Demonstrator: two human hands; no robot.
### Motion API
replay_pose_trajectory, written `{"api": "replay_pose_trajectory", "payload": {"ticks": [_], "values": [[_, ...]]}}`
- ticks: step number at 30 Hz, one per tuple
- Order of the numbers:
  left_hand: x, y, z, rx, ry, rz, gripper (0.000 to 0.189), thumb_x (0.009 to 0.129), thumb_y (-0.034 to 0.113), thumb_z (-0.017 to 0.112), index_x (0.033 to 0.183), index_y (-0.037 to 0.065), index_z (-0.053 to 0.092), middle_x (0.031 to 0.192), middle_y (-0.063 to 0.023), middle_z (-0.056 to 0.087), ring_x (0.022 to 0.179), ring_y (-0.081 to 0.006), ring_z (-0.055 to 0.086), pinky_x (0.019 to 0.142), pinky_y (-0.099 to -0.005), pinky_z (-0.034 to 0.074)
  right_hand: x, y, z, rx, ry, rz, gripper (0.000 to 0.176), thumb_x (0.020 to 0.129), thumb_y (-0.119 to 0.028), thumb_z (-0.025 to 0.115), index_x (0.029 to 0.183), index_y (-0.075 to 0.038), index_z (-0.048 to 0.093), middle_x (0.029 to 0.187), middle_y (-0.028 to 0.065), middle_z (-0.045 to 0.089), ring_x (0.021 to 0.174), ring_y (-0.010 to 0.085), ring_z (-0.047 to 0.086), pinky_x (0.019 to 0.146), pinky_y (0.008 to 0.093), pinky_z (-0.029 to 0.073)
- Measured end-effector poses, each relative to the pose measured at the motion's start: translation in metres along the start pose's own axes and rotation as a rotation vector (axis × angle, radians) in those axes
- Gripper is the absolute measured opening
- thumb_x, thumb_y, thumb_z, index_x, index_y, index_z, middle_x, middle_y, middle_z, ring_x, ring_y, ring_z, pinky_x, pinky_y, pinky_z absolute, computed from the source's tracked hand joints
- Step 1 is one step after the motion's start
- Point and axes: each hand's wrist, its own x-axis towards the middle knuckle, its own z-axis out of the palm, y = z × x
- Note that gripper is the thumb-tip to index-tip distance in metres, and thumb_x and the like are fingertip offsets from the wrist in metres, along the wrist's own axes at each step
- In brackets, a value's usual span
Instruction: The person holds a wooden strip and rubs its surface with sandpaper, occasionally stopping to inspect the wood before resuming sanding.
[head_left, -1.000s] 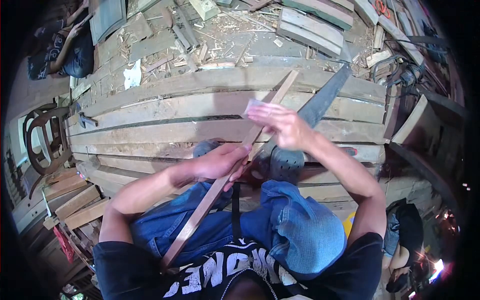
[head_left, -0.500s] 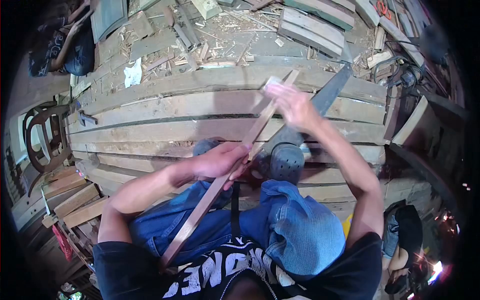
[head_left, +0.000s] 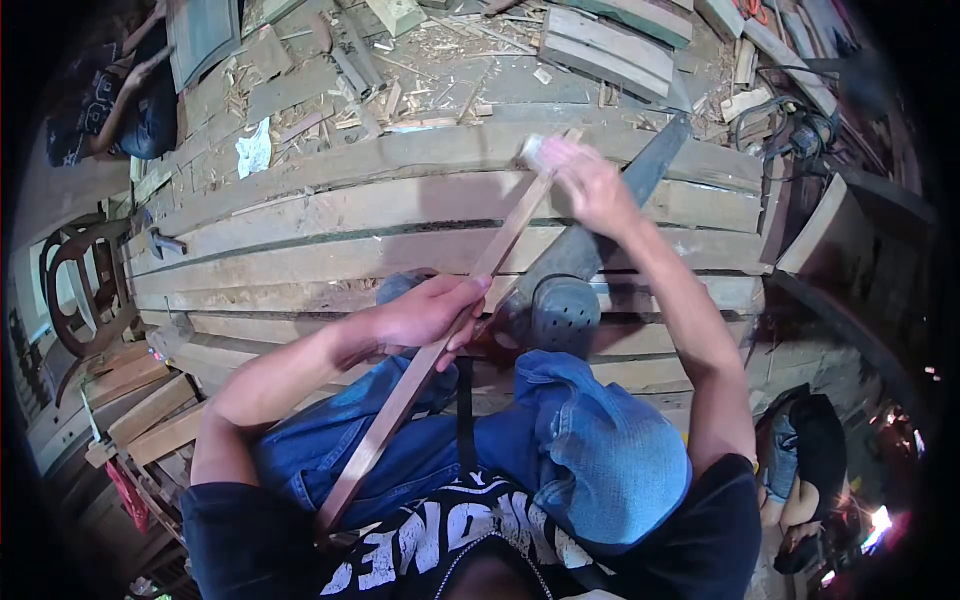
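A long, narrow wooden strip (head_left: 400, 397) runs diagonally from my lap out over the planks. My left hand (head_left: 440, 315) is closed around its middle, thumb on top. Near the far end, my right hand (head_left: 590, 185) presses a small whitish pad (head_left: 532, 150) against the strip; the fingers are blurred and partly cover the pad. Beneath my right forearm lies a handsaw (head_left: 655, 163), its blade pointing away and its handle end near my dark perforated shoe (head_left: 566, 310).
Thick planks (head_left: 330, 215) form the surface under my feet. A hammer (head_left: 165, 243) lies at the left, near a carved wooden frame (head_left: 85, 285). Wood shavings and offcuts litter the far floor, with stacked boards (head_left: 605, 55) there. Another person (head_left: 125, 95) sits at upper left. Corded equipment (head_left: 805, 135) is at right.
My right hand has slid a little farther along the strip toward its far end. My left hand keeps its hold, and the whole view has shifted slightly.
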Motion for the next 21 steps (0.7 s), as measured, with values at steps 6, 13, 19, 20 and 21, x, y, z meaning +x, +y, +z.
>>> {"api": "replay_pose_trajectory", "payload": {"ticks": [6,13,19,20,21], "values": [[-0.002,0.0,0.0,0.028,-0.017,0.008,0.05,0.103,0.047,0.031,0.08,0.005,0.045,0.052,-0.0047,0.048,0.037,-0.0179,0.051,0.039,-0.0296,0.043,-0.012,-0.055,-0.001,0.23,-0.052,-0.197,0.035,0.085,-0.009,0.063,0.119,-0.003,0.063,0.125,0.0155,0.061,0.121,0.0298,0.055,0.108,0.0425,0.04],[-0.005,0.0,0.002,-0.008,-0.018,-0.014,0.049,0.103,0.047,0.03,0.08,0.006,0.045,0.052,-0.0044,0.048,0.037,-0.0177,0.051,0.04,-0.0288,0.043,-0.012,-0.039,0.011,0.133,0.075,-0.145,0.033,0.082,-0.007,0.065,0.115,-0.002,0.065,0.119,0.0147,0.065,0.117,0.0271,0.059,0.104,0.0419,0.044],[-0.004,0.004,0.004,0.005,-0.006,-0.012,0.048,0.103,0.048,0.03,0.085,0.006,0.043,0.051,-0.0045,0.046,0.038,-0.018,0.05,0.037,-0.0292,0.041,0.005,0.007,0.013,0.031,0.159,0.009,0.019,0.086,-0.012,0.061,0.098,-0.001,0.07,0.107,0.0153,0.069,0.105,0.0282,0.065,0.095,0.0406,0.05],[-0.004,0.004,0.005,-0.005,0.005,-0.009,0.048,0.103,0.048,0.03,0.085,0.006,0.042,0.051,-0.0044,0.046,0.038,-0.0178,0.05,0.037,-0.0288,0.041,0.002,0.012,0.013,0.035,0.153,0.001,0.019,0.086,-0.012,0.061,0.098,-0.001,0.07,0.107,0.0153,0.069,0.105,0.0282,0.065,0.095,0.0406,0.05],[-0.006,0.004,0.004,-0.002,0.016,-0.017,0.047,0.103,0.048,0.03,0.085,0.006,0.042,0.05,-0.0042,0.046,0.037,-0.0176,0.05,0.037,-0.0285,0.041,0.002,0.012,0.014,0.023,0.12,-0.024,0.019,0.086,-0.012,0.061,0.1,-0.002,0.07,0.108,0.0152,0.069,0.105,0.0286,0.065,0.095,0.0406,0.05]]}}
